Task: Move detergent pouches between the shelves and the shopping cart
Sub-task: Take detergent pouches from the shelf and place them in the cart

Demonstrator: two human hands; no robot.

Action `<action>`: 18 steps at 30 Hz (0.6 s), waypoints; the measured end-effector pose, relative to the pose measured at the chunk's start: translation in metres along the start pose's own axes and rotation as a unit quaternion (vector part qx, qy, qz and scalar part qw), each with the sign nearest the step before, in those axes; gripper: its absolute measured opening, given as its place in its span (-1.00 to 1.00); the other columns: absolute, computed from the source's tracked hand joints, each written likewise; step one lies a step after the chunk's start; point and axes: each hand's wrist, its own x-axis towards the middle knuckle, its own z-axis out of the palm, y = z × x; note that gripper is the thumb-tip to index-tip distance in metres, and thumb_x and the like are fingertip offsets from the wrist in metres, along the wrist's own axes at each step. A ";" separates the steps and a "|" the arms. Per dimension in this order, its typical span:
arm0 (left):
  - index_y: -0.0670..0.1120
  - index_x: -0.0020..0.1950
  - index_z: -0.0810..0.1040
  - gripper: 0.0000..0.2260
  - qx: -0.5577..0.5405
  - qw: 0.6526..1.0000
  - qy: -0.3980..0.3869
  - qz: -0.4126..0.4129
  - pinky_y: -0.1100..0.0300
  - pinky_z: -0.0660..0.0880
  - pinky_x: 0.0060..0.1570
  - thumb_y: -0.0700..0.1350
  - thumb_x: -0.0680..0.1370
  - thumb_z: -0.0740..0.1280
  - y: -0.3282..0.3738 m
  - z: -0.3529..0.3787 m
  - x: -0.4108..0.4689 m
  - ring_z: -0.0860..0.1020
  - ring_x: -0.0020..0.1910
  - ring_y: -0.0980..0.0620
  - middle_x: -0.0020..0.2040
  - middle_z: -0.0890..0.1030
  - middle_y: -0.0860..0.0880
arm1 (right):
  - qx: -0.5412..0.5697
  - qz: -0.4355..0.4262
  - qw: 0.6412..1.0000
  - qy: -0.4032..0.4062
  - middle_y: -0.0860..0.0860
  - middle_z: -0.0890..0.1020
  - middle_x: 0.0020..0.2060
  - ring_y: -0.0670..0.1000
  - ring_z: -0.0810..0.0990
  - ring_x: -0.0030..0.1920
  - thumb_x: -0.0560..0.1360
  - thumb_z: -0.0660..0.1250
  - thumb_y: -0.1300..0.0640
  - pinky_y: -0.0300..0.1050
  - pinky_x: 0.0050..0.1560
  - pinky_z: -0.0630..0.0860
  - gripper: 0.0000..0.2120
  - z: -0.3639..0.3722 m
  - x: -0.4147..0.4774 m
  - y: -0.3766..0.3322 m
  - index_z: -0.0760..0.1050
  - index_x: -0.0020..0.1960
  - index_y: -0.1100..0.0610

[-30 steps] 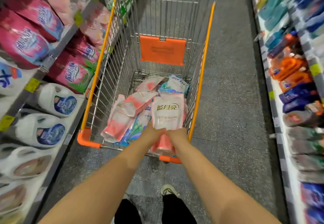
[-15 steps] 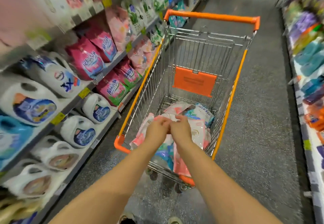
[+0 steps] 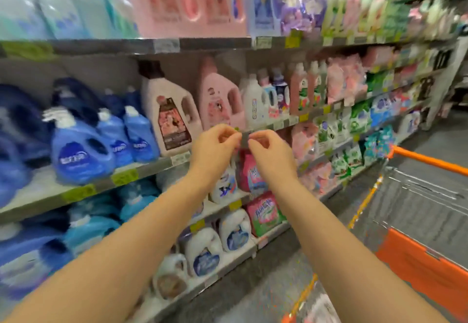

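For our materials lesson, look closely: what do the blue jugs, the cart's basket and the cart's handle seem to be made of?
The blue jugs look like moulded plastic, glossy, with built-in handles and white caps. The cart's basket looks like grey metal wire, a thin grid. The cart's handle seems smooth orange plastic, though blur leaves that open.

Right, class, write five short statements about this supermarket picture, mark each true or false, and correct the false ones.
1. The shopping cart stands right of the arms. True.
2. The blue bottles sit at the shelves' right end. False: they sit at the left.
3. The left hand and right hand are raised close together. True.
4. The cart handle is green. False: it is orange.
5. One hand rests on the cart handle. False: neither touches it.
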 end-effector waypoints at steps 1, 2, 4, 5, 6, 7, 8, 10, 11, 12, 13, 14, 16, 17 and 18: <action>0.02 -0.28 0.53 -0.84 0.017 0.999 0.022 0.016 0.14 0.50 -0.12 -0.16 0.50 0.31 -0.002 -0.025 0.017 0.54 -0.31 0.07 -0.38 0.56 0.07 | 0.005 -0.025 1.000 -0.010 -0.11 0.54 -0.14 -0.07 0.50 -0.05 0.53 0.24 0.10 -0.19 -0.10 0.35 -0.92 0.018 0.013 -0.018 0.49 -0.01 -0.02; 0.01 -0.27 0.54 -0.85 0.037 0.998 0.042 0.033 0.21 0.49 -0.14 -0.14 0.49 0.32 -0.004 -0.051 0.032 0.53 -0.33 0.14 -0.38 0.55 0.10 | 0.006 -0.049 0.999 -0.021 -0.12 0.54 -0.15 -0.07 0.50 -0.06 0.54 0.24 0.08 -0.19 -0.14 0.33 -0.94 0.037 0.025 -0.036 0.48 -0.04 -0.03; 0.06 -0.30 0.53 -0.83 0.074 0.993 0.074 0.061 0.39 0.42 -0.22 -0.11 0.50 0.32 -0.007 -0.101 0.060 0.50 -0.38 0.29 -0.40 0.55 0.14 | 0.011 -0.094 0.995 -0.042 -0.11 0.56 -0.16 -0.05 0.51 -0.06 0.55 0.22 0.06 -0.17 -0.17 0.35 -0.92 0.075 0.049 -0.071 0.49 -0.07 -0.04; 0.08 -0.32 0.51 -0.80 0.092 0.989 0.088 0.075 0.39 0.41 -0.21 -0.10 0.50 0.32 -0.010 -0.130 0.076 0.49 -0.38 0.30 -0.40 0.55 0.14 | 0.023 -0.119 0.991 -0.048 -0.10 0.57 -0.17 -0.03 0.53 -0.05 0.55 0.22 0.08 -0.15 -0.13 0.39 -0.91 0.097 0.063 -0.090 0.50 -0.08 -0.03; 0.08 -0.34 0.50 -0.78 0.107 0.986 0.093 0.083 0.31 0.45 -0.16 -0.09 0.50 0.32 -0.012 -0.153 0.090 0.51 -0.36 0.25 -0.40 0.57 0.12 | 0.035 -0.137 0.989 -0.050 -0.08 0.59 -0.19 -0.02 0.55 -0.04 0.55 0.23 0.09 -0.13 -0.08 0.42 -0.89 0.113 0.075 -0.106 0.52 -0.09 0.00; 0.07 -0.36 0.50 -0.77 0.121 0.984 0.098 0.087 0.20 0.49 -0.11 -0.08 0.50 0.32 -0.014 -0.177 0.104 0.54 -0.34 0.16 -0.42 0.58 0.11 | 0.045 -0.150 0.986 -0.049 -0.07 0.60 -0.21 -0.01 0.57 -0.04 0.54 0.24 0.10 -0.12 -0.04 0.43 -0.88 0.128 0.088 -0.120 0.54 -0.10 0.03; 0.07 -0.37 0.50 -0.77 0.136 0.981 0.107 0.089 0.13 0.51 -0.07 -0.07 0.50 0.33 -0.016 -0.203 0.120 0.55 -0.33 0.11 -0.45 0.58 0.11 | 0.058 -0.159 0.984 -0.050 -0.07 0.62 -0.23 0.01 0.59 -0.05 0.53 0.25 0.11 -0.09 -0.03 0.47 -0.87 0.145 0.103 -0.135 0.56 -0.13 0.04; 0.05 -0.38 0.50 -0.78 0.159 0.975 0.122 0.095 0.06 0.53 -0.04 -0.03 0.48 0.34 -0.020 -0.250 0.153 0.57 -0.33 0.06 -0.47 0.58 0.13 | 0.093 -0.173 0.979 -0.056 -0.08 0.63 -0.30 0.05 0.63 -0.09 0.51 0.28 0.11 0.00 -0.03 0.56 -0.84 0.174 0.133 -0.161 0.55 -0.23 0.01; 0.05 -0.37 0.50 -0.79 0.171 0.972 0.127 0.101 0.06 0.52 -0.04 -0.02 0.47 0.34 -0.021 -0.272 0.169 0.57 -0.32 0.03 -0.46 0.59 0.11 | 0.094 -0.183 0.977 -0.059 -0.09 0.63 -0.32 0.06 0.63 -0.11 0.51 0.28 0.11 0.02 -0.03 0.57 -0.82 0.187 0.150 -0.173 0.53 -0.26 0.01; 0.05 -0.35 0.49 -0.79 0.186 0.968 0.131 0.103 0.09 0.51 -0.07 -0.03 0.49 0.34 -0.022 -0.292 0.185 0.56 -0.33 0.03 -0.43 0.59 0.09 | 0.071 -0.197 0.976 -0.064 -0.08 0.63 -0.31 0.06 0.62 -0.13 0.51 0.27 0.10 -0.01 -0.02 0.55 -0.83 0.198 0.166 -0.184 0.52 -0.25 0.00; 0.06 -0.33 0.49 -0.80 0.203 0.964 0.137 0.105 0.16 0.49 -0.14 -0.05 0.51 0.33 -0.023 -0.310 0.199 0.54 -0.36 0.07 -0.41 0.59 0.09 | 0.038 -0.212 0.974 -0.070 -0.06 0.64 -0.27 0.06 0.59 -0.12 0.52 0.26 0.10 -0.06 -0.03 0.51 -0.85 0.208 0.182 -0.196 0.51 -0.22 0.00; 0.06 -0.31 0.48 -0.80 0.221 0.959 0.141 0.105 0.25 0.47 -0.22 -0.05 0.52 0.32 -0.024 -0.327 0.213 0.53 -0.41 0.15 -0.40 0.58 0.09 | 0.009 -0.230 0.971 -0.069 -0.01 0.66 -0.19 0.06 0.58 -0.10 0.52 0.25 0.11 -0.07 -0.02 0.48 -0.89 0.217 0.198 -0.206 0.50 -0.17 0.00; 0.04 -0.27 0.48 -0.83 0.266 0.949 0.138 0.095 0.42 0.40 -0.35 -0.05 0.53 0.30 -0.027 -0.354 0.241 0.50 -0.48 0.28 -0.39 0.57 0.10 | -0.027 -0.264 0.962 -0.067 0.05 0.66 -0.09 0.09 0.56 -0.02 0.51 0.24 0.14 -0.04 0.04 0.46 -0.91 0.233 0.233 -0.225 0.50 -0.09 -0.01; 0.03 -0.24 0.48 -0.85 0.290 0.944 0.134 0.086 0.41 0.42 -0.32 -0.05 0.53 0.29 -0.030 -0.365 0.256 0.51 -0.45 0.26 -0.37 0.58 0.09 | -0.049 -0.278 0.957 -0.066 0.06 0.65 -0.06 0.09 0.55 0.00 0.50 0.23 0.15 -0.05 0.03 0.45 -0.89 0.242 0.251 -0.234 0.51 -0.07 -0.01; 0.01 -0.20 0.50 -0.87 0.312 0.938 0.130 0.076 0.33 0.44 -0.26 -0.04 0.54 0.29 -0.033 -0.375 0.270 0.55 -0.39 0.19 -0.34 0.59 0.06 | -0.078 -0.293 0.951 -0.063 0.07 0.64 -0.04 0.08 0.54 0.00 0.50 0.23 0.17 -0.10 -0.02 0.42 -0.87 0.250 0.270 -0.242 0.53 -0.04 0.00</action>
